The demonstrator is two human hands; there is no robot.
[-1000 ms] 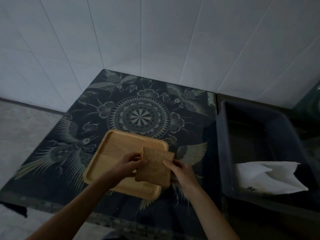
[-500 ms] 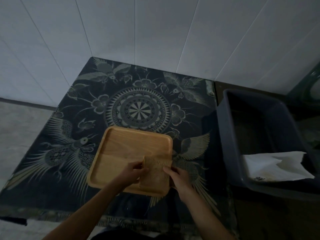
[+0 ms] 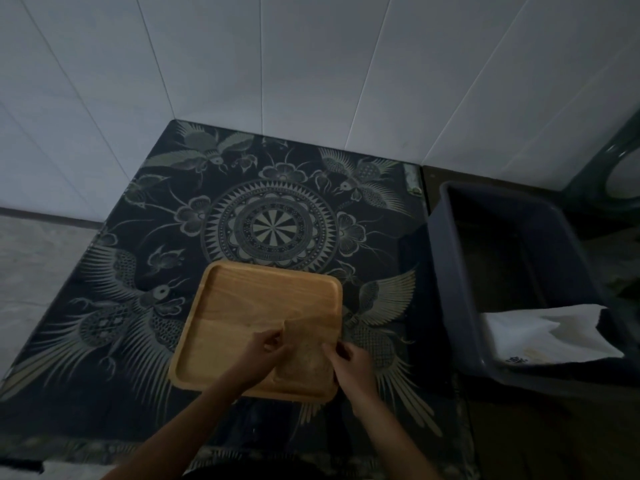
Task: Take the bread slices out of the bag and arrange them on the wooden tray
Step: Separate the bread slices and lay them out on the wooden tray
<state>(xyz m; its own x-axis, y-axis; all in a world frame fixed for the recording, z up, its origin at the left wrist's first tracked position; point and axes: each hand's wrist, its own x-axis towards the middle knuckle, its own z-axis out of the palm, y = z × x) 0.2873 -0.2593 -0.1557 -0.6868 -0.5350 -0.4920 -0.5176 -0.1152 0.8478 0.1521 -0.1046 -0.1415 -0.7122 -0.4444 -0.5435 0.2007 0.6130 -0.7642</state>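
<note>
A slice of brown bread (image 3: 304, 355) goes down in the near right corner of the wooden tray (image 3: 242, 306), which sits on a desk (image 3: 121, 341) covered in a dark cloth printed with birds and a central medallion. I read it as one slice, though the dim light and blur leave open whether a second lies under it. My left hand (image 3: 266, 348) pinches its left edge with fingers curled; my right hand (image 3: 349, 362) holds the right edge with fingertips closed on it. Both grips look light, and the bread appears to lie flat on the wood or nearly so; I cannot tell whether it has fully settled.

The rest of the tray is bare, so by my reckoning the arranging has only begun: this looks like the first slice placed, with the left half and far side open for more. No bread bag is plainly in view. To the right stands a dark plastic bin (image 3: 450, 271) holding something white and crumpled (image 3: 540, 334), which could be paper or packaging; I cannot say which. What remains, as I judge it, is to let go here and fetch the further slices.
</note>
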